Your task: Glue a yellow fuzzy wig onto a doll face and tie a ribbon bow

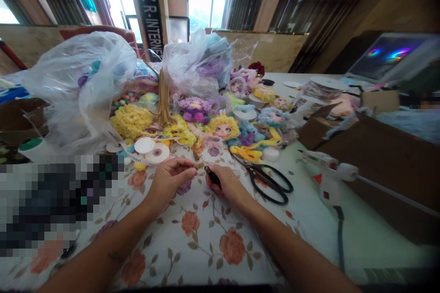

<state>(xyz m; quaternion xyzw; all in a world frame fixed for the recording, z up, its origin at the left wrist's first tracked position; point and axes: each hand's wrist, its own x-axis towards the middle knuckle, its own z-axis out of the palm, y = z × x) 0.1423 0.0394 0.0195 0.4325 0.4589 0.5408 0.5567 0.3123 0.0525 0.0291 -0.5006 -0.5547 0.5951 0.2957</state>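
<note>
And there it was, mid-frame: the left grip (172,181) had a small tan piece (198,165) pinched between thumb and fingers, its free end pointing right! Opposite, the right grip (223,182) was wrapped around a black lighter (212,175), metal tip up, just beside that tan piece. Both worked above a floral cloth (172,247) spread over the pale surface (371,238). Close by on the right lay black-handled scissors (271,183), blades angled toward a yellow-haired doll head (223,129) beyond the hands. A ribbon spool (156,152) sat past the left grip, near a fluffy yellow bundle (131,121). Farther right, a white glue gun (328,174) stood before a cardboard box (385,169), and what a crowd of bagged plush behind!
</note>
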